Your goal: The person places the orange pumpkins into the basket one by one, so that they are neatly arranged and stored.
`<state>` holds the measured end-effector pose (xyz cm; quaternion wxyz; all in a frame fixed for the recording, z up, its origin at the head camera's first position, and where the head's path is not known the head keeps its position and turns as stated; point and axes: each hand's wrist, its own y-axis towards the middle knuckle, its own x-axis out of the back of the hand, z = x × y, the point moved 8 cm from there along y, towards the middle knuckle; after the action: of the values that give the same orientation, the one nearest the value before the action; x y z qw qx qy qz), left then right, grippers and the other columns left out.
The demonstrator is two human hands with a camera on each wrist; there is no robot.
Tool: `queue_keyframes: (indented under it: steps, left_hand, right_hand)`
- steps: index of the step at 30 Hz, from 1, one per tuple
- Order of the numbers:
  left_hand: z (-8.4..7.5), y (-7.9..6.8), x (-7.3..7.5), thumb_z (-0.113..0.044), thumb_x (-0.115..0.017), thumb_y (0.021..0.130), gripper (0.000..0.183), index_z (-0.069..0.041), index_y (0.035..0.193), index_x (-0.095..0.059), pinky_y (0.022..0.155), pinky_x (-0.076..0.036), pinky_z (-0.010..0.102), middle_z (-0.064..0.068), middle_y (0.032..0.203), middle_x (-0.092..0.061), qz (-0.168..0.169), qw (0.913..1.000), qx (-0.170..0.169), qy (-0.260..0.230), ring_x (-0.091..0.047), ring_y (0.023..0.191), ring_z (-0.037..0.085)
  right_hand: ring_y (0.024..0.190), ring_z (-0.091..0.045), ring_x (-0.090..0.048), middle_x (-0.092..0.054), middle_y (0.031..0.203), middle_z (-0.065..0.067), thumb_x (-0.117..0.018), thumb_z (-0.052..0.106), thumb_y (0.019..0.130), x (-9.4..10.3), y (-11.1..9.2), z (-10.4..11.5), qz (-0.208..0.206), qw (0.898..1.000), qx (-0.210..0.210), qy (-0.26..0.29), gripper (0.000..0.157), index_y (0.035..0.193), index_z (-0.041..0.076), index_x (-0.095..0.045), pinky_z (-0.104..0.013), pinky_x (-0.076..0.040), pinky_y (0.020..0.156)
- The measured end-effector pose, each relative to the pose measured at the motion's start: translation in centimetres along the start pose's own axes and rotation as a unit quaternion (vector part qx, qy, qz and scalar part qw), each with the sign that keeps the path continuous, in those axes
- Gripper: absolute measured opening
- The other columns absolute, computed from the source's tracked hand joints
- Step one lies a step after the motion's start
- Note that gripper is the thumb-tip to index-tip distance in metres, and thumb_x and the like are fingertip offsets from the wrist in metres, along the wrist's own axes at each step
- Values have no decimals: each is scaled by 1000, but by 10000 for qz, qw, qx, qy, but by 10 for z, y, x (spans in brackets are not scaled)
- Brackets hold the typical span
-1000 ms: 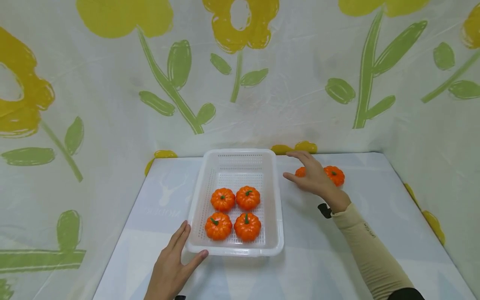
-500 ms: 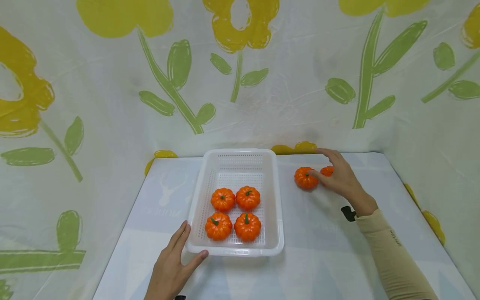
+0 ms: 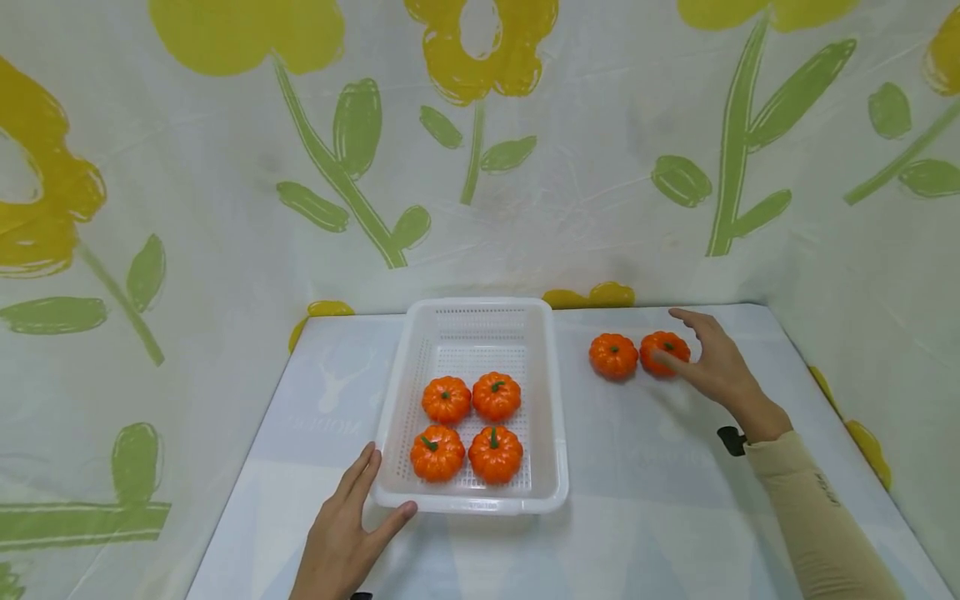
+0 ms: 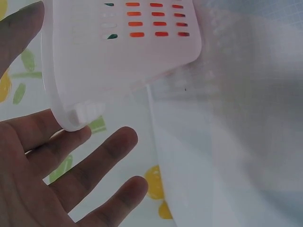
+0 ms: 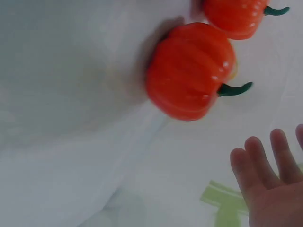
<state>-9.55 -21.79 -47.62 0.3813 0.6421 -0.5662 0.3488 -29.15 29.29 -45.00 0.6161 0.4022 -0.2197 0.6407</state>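
A white plastic basket (image 3: 480,503) with a perforated floor holds several small orange pumpkins (image 3: 495,454) with green stems. At its near left corner my left hand (image 3: 337,529) has thumb and fingers spread around the rim. In the left wrist view, fingertips (image 4: 81,135) lie right at the rim. Two more pumpkins sit side by side on the table, the left pumpkin (image 3: 613,358) and the right pumpkin (image 3: 662,342). My right hand (image 3: 716,367) is spread at the right pumpkin, its thumb overlapping it in the head view. The right wrist view shows the fingers (image 5: 279,161) apart from that pumpkin (image 5: 187,71).
The table (image 3: 630,517) has a pale cloth cover. Behind it and along both sides hang white fabric walls (image 3: 585,208) printed with yellow flowers and green leaves. The basket stands left of the two loose pumpkins, with a strip of table between.
My right hand has moved right, from beside the basket past the left pumpkin to the right one, and carries nothing. Left hand, basket and pumpkins stay in place.
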Motion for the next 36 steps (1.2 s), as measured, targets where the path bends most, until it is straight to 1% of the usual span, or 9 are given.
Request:
queue_keyframes:
  steps: [5,7,11,13,16,23,26,29,36]
  left_hand:
    - [1,0,-1,-72,-68,83,101,-7,155,-41,95,-51,62,10,161,-37,36,10000,32,-36,-52,132,41]
    - [2,0,-2,-71,-68,83,100,-7,155,-41,95,-51,62,10,161,-38,25,10000,34,-53,-52,132,41]
    - [2,-1,-2,-71,-70,82,100,-8,155,-42,94,-51,62,9,161,-38,-8,10000,22,-77,-53,132,41]
    - [3,-1,-2,-71,-70,82,100,-8,154,-42,95,-52,61,9,161,-38,-11,10000,30,-90,-53,132,41]
    - [3,-1,-3,-71,-70,82,101,-7,154,-42,95,-51,62,10,160,-38,12,10000,51,-84,-52,132,41]
    - [3,-1,-3,-72,-69,82,101,-7,154,-42,96,-51,62,10,160,-38,14,10000,65,-52,-52,132,41]
    - [3,-1,-3,-72,-68,82,101,-7,154,-42,96,-51,62,10,161,-38,46,9999,92,-53,-52,133,41]
    - [3,-1,-3,-72,-68,82,101,-8,155,-41,96,-50,62,9,161,-37,78,9999,126,-85,-51,133,41]
    - [4,-2,-2,-71,-68,83,99,-10,156,-40,98,-49,62,7,162,-37,64,9998,100,-175,-52,132,41]
  right_hand:
    - [127,-51,-42,-39,147,-32,-78,35,91,-6,-6,-18,233,9991,-316,-146,81,152,1,-39,-72,-39,100]
    - [132,-52,-38,-36,149,-33,-79,35,90,-10,-7,-25,376,9980,-462,-191,84,153,0,-36,-72,-36,103]
    - [138,-55,-30,-31,153,-36,-79,41,89,-16,-5,-36,578,9955,-702,-278,93,155,-4,-30,-73,-31,107]
    - [139,-56,-28,-29,153,-37,-78,44,89,-19,-4,-40,637,9946,-772,-284,97,155,-6,-27,-73,-29,108]
    - [140,-56,-26,-27,154,-37,-77,44,89,-23,-3,-46,767,9929,-874,-237,98,155,-7,-25,-73,-27,109]
    - [141,-56,-23,-24,156,-37,-77,48,89,-34,-1,-54,1123,9877,-1083,-81,101,156,-6,-23,-74,-25,110]
    - [142,-56,-23,-24,156,-37,-77,48,88,-39,1,-55,1253,9859,-1108,-72,103,156,-6,-22,-73,-24,111]
    - [141,-56,-24,-25,155,-37,-77,46,89,-41,3,-54,1301,9862,-1020,-105,100,155,-7,-24,-71,-25,112]
    - [138,-55,-30,-29,152,-38,-77,35,92,-41,3,-56,1199,9879,-979,-118,90,154,-8,-28,-70,-30,110]
